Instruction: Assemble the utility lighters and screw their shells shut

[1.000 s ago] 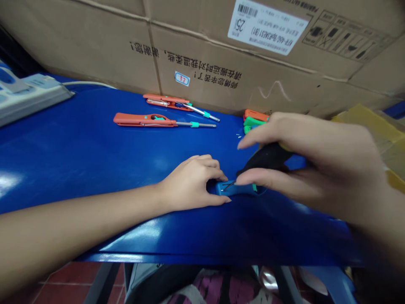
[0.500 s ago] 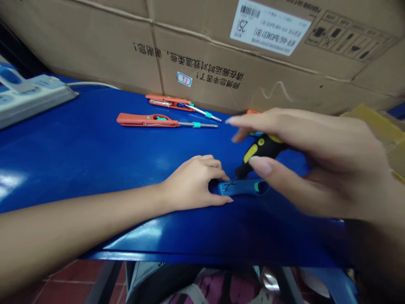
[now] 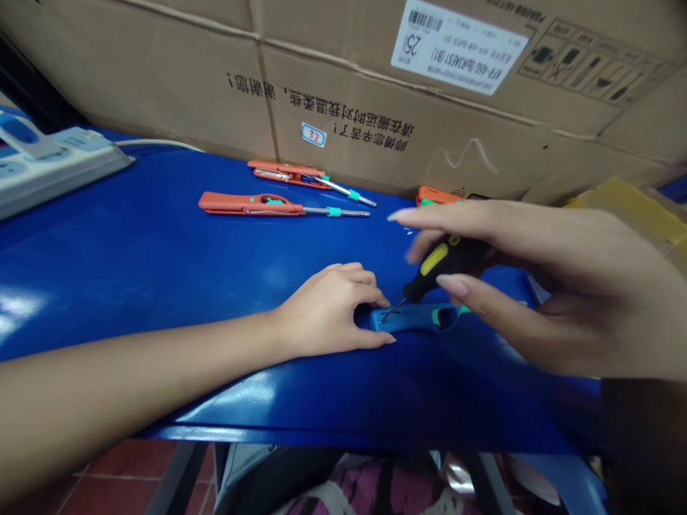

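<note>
In front of you a large cardboard box stands along the far side, its printing upside down to you. Below it spreads the glossy blue tabletop, which bears everything in your reach. Your right hand is the biggest thing close to you; its thumb and forefinger stand apart around a tool handle, and you cannot tell from here how firmly the fingers close on it. Your left hand lies on the tabletop, clamped on one end of a blue lighter, thumb on the near side and fingers on the far side. At your far left sits a white power strip, and on the box, high up, a white label. Two orange lighters, the nearer one and the farther one, lie near the box with their metal tubes pointing right. The blue lighter lies flat just beyond your left fingertips, its trigger opening (a bit of green shows inside) to the right. The black and yellow screwdriver leans within your right hand, its thin shaft slanting down to the blue lighter's left end. Smallest is the numbered sticker on the box.
</note>
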Demonstrator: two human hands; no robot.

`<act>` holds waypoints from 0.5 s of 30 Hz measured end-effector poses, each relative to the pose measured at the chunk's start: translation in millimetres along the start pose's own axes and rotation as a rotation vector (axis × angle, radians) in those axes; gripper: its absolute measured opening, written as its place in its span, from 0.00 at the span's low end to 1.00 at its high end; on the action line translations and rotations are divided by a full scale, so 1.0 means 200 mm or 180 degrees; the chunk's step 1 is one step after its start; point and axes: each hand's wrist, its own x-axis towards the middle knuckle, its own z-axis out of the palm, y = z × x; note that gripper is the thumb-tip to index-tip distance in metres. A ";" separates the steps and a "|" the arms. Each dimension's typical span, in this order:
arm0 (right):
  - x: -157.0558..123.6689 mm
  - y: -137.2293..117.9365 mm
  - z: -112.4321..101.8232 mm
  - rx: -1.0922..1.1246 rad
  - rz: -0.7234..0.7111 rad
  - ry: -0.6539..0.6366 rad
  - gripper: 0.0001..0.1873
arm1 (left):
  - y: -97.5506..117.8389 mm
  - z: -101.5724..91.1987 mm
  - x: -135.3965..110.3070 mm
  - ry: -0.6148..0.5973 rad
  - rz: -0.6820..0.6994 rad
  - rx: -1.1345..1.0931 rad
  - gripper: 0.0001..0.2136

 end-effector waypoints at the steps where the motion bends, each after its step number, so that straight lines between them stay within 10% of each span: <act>1: 0.00 0.01 0.00 -0.0092 -0.0061 0.0069 0.20 | 0.00 0.00 0.00 -0.0018 0.0000 0.0003 0.14; 15: -0.03 0.01 0.00 -0.0495 0.0062 0.0061 0.20 | 0.00 0.00 0.00 -0.0076 -0.0038 0.0031 0.14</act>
